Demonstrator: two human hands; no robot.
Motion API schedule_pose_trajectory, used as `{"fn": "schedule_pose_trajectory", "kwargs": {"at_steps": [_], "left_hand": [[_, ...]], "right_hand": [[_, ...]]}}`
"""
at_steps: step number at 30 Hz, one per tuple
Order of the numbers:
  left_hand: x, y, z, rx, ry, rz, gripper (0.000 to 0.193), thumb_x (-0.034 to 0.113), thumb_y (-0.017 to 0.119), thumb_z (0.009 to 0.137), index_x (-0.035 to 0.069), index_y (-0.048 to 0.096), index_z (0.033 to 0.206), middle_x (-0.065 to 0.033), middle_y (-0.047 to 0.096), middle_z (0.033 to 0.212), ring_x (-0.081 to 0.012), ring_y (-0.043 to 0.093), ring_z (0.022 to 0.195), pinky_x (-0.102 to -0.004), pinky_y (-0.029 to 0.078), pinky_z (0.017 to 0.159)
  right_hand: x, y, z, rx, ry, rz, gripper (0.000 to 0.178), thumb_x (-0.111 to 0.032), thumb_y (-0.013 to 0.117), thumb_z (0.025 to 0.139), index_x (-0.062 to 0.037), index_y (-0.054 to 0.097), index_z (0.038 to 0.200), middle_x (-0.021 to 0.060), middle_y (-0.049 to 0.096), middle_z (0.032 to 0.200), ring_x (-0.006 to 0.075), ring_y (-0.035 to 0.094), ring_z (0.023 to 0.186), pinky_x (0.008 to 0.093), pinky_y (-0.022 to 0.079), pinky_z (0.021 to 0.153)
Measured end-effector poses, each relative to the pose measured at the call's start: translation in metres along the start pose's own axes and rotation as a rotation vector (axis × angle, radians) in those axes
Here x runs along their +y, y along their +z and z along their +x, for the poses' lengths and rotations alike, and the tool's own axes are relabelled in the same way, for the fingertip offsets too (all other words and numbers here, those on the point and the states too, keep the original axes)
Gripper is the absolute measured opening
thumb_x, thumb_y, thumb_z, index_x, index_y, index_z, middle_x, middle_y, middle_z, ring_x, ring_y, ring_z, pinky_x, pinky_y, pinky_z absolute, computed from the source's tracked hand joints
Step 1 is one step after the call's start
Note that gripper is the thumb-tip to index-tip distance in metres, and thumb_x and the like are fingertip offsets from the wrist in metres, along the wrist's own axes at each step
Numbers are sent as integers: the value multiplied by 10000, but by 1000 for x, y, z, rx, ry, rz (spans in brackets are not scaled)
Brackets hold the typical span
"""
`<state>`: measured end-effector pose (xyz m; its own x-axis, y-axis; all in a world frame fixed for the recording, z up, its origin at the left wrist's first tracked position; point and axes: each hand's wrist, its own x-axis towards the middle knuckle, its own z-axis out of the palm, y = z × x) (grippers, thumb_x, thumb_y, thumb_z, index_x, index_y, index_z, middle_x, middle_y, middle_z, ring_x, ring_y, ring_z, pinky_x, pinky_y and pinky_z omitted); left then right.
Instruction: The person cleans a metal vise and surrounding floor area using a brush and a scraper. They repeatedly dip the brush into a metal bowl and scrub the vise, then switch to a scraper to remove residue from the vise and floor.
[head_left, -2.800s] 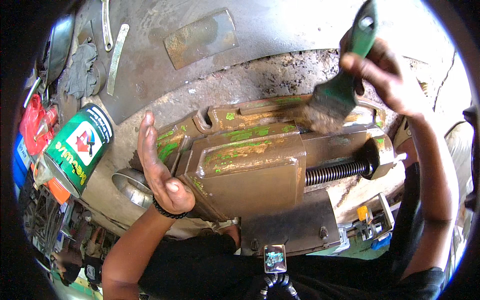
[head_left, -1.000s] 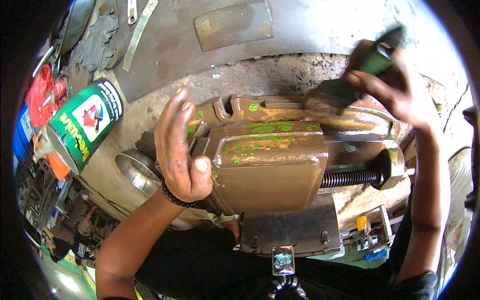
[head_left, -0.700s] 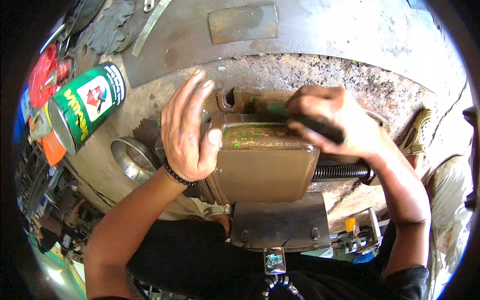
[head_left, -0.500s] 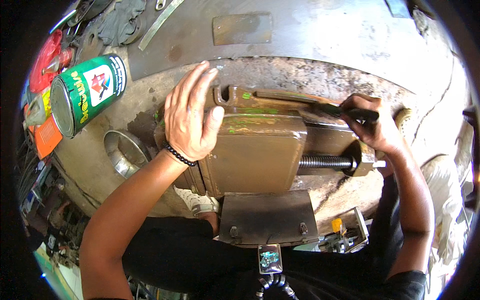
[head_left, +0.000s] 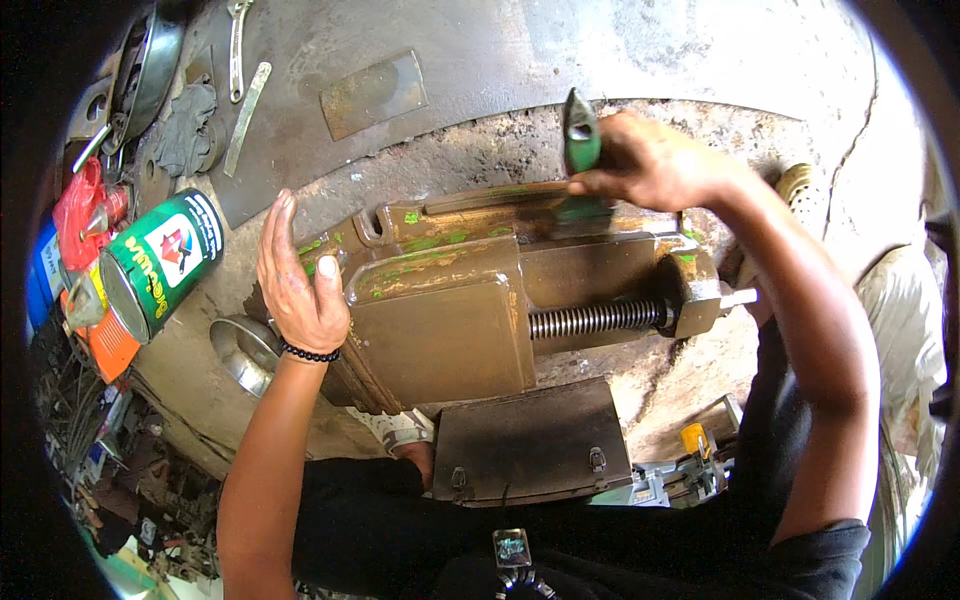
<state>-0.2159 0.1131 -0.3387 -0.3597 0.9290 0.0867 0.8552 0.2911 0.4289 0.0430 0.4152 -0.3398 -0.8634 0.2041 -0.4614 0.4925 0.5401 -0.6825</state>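
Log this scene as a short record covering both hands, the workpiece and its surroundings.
Left hand: fingers extended, at the left end of the brown vise; contact unclear
Right hand: gripping a green brush, bristles down at the vise's far side, blurred
Vise finish: brown with green patches
Vise right part: threaded screw exposed
Left of vise: green can
Near side: dark latched box
Beyond: metal plate, wrench

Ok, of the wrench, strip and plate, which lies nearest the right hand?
The plate, the broad rectangle on the right, closest to the right hand holding the brush. The narrow strip and wrench lie farther left.
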Motion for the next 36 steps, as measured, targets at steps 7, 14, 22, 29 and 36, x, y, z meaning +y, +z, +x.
{"fn": "schedule_pose_trajectory", "kwargs": {"at_steps": [7,14,22,29,36], "left_hand": [[1,-1,4,-65,-4,6,647,389,410,1020,-90,407,1455,-296,483,1459,-446,475,1343,-499,324,1139],[-2,0,1,-52,7,-4,628,381,375,1033,-84,413,1454,-292,493,1450,-444,489,1330,-504,337,1128],[-7,-1,-1,-54,36,-14,626,386,345,1039,-78,421,1452,-293,496,1445,-441,513,1308,-499,360,1102],[-10,-2,-3,-66,46,-16,643,421,324,1046,-73,426,1445,-296,498,1441,-443,515,1304,-505,368,1086],[-9,-2,-1,-91,49,-21,638,401,314,1047,-91,418,1439,-309,492,1441,-443,505,1314,-513,362,1104]], "right_hand": [[-3,22,-4,-143,-17,377,205,-238,714,914,-53,718,1001,179,690,800,349,669,778,445,526,762],[29,12,-16,30,132,215,271,-266,757,914,-40,692,1048,128,709,899,230,679,846,380,546,788],[23,13,3,-267,331,393,227,-247,756,911,-33,698,958,130,714,849,181,678,792,354,529,745],[35,-8,-14,-15,278,421,248,-255,750,919,-46,716,1050,93,716,911,203,682,866,358,538,827],[43,8,-15,-247,250,420,196,-231,761,899,-89,746,1032,125,695,962,294,640,923,396,501,864]]}}
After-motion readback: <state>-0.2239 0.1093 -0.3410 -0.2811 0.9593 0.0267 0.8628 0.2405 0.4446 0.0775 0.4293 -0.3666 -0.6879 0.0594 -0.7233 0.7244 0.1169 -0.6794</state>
